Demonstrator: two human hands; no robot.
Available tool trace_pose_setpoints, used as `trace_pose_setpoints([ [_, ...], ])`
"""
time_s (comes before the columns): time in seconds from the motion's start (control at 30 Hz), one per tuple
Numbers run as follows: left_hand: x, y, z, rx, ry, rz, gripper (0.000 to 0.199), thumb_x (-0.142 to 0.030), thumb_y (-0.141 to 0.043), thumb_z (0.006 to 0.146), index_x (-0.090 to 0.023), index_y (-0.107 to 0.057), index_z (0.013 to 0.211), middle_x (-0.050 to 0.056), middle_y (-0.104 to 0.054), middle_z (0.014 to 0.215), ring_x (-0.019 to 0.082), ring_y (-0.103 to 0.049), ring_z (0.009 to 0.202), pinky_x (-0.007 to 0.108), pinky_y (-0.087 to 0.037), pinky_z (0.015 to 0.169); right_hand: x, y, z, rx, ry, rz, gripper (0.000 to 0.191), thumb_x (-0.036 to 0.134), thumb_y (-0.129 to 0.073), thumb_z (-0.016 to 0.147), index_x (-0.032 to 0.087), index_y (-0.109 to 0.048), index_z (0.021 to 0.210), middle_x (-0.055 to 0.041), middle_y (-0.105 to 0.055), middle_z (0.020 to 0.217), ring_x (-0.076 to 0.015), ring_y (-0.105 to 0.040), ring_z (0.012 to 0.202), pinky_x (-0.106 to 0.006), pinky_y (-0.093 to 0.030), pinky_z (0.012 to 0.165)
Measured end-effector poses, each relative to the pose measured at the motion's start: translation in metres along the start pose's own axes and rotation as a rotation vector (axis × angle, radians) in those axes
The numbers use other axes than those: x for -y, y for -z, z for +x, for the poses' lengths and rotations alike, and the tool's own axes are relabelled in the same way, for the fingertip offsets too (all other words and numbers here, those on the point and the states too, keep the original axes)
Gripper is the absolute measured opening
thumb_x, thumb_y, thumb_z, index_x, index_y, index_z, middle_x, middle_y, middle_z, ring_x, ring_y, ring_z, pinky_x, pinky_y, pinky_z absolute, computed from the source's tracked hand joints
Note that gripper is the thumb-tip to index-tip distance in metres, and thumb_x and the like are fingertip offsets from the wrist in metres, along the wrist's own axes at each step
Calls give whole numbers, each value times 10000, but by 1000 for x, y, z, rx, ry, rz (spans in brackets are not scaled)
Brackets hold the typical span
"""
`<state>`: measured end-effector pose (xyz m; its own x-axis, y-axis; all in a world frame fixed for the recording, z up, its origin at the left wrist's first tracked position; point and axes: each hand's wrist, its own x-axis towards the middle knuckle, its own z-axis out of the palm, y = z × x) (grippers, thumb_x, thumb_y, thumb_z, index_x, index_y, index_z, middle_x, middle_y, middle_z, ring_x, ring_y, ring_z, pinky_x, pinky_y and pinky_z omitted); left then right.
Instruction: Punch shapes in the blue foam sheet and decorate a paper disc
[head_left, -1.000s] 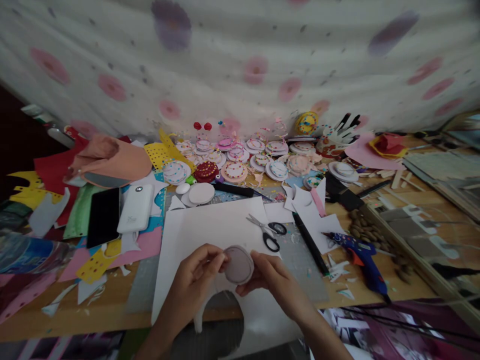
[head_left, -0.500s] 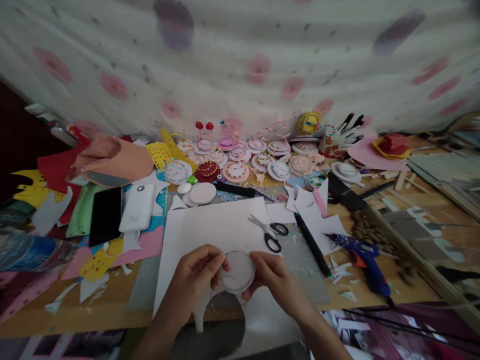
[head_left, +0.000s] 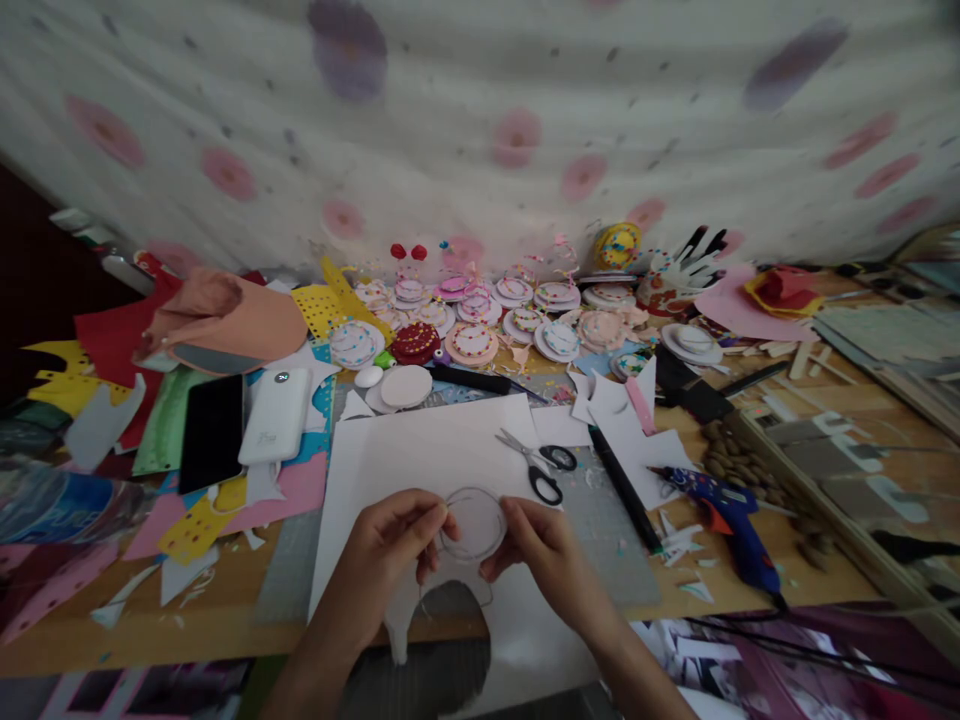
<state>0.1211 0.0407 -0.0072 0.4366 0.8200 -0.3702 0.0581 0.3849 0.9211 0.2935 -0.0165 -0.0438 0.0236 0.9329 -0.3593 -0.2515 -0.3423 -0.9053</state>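
Observation:
A white disc (head_left: 475, 524), paper or thin foam, with dark drawn lines near its rim, is held up between my two hands. My left hand (head_left: 401, 540) pinches its left edge, and my right hand (head_left: 546, 550) grips the right edge between thumb and fingers. Beneath them lies a large white sheet (head_left: 375, 460) with a rounded cut-out at its near side. Small scissors (head_left: 541, 466) with black handles rest on the sheet's right part, blades parted, just beyond my right hand. Several of my fingertips are hidden behind the disc.
Rows of small beaded hats (head_left: 474, 342) line the back. To the right are a black pen (head_left: 624, 488), a blue glue gun (head_left: 739, 535) and paper scraps (head_left: 637, 425). A phone (head_left: 212, 432), a white power bank (head_left: 275, 418) and a bottle (head_left: 67, 505) lie left.
The disc has risen slightly and tilted between my fingers, and its drawn lines show differently. Both hands keep their hold; the things on the table stay put.

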Motion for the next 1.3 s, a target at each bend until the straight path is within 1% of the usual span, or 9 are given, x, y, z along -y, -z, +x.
trace_pose_setpoints([
  [0.17,0,-2,3,-28,14,-11,288,-435,-713,776,-149,-699,746,31,-664,743,68,-493,489,168,-388,435,-4,-3,-2,-14,25,-67,548,660,-457,866,141,-593,757,-63,-685,562,-178,-689,538,-248,-544,549],
  [0.43,0,-5,4,-5,64,-99,292,-425,-755,727,-138,-718,688,42,-685,683,63,-496,450,160,-375,413,-7,-7,-5,-42,72,-215,537,612,-381,926,145,-600,777,-55,-676,596,-185,-692,567,-233,-505,539],
  [0.63,1,1,8,-5,50,-20,274,-410,-721,762,-140,-731,717,66,-721,735,75,-509,487,170,-394,448,-13,-3,-2,-22,57,-176,502,566,-378,942,147,-598,773,-41,-638,610,-177,-659,553,-260,-526,544],
  [0.7,0,5,11,-15,48,37,276,-409,-714,763,-137,-732,725,72,-725,743,81,-510,497,178,-404,461,-14,2,-1,-72,152,-257,432,490,-383,965,150,-623,846,-56,-656,705,-178,-664,641,-270,-537,593],
  [0.83,-5,7,13,4,23,168,277,-398,-691,774,-129,-731,725,61,-706,700,86,-505,500,188,-409,478,-11,7,-1,-294,605,-630,207,283,-529,926,174,-600,1087,-84,-650,940,-181,-636,818,-307,-526,755],
  [0.93,-8,4,11,85,25,228,274,-392,-669,791,-132,-732,736,53,-695,690,90,-512,505,194,-416,490,-8,5,-2,-265,842,-834,203,187,-575,901,194,-597,1102,-84,-641,968,-187,-611,866,-307,-518,764],
  [1.07,-9,2,8,125,50,222,282,-405,-667,789,-133,-733,758,59,-699,720,112,-545,541,209,-453,514,-8,2,-1,-212,896,-932,135,150,-533,931,206,-641,987,-56,-648,834,-178,-592,775,-299,-501,705],
  [1.23,-4,9,5,112,81,187,272,-407,-686,775,-137,-718,785,79,-708,796,180,-631,734,236,-516,599,-9,4,1,-285,849,-959,124,160,-536,928,199,-649,895,-57,-633,786,-183,-572,742,-306,-477,672],
  [1.3,0,11,5,110,94,198,258,-393,-699,766,-136,-705,787,67,-696,773,177,-631,736,238,-519,614,-11,4,2,-299,833,-977,129,157,-537,924,195,-643,861,-55,-625,774,-186,-562,741,-309,-465,675],
])
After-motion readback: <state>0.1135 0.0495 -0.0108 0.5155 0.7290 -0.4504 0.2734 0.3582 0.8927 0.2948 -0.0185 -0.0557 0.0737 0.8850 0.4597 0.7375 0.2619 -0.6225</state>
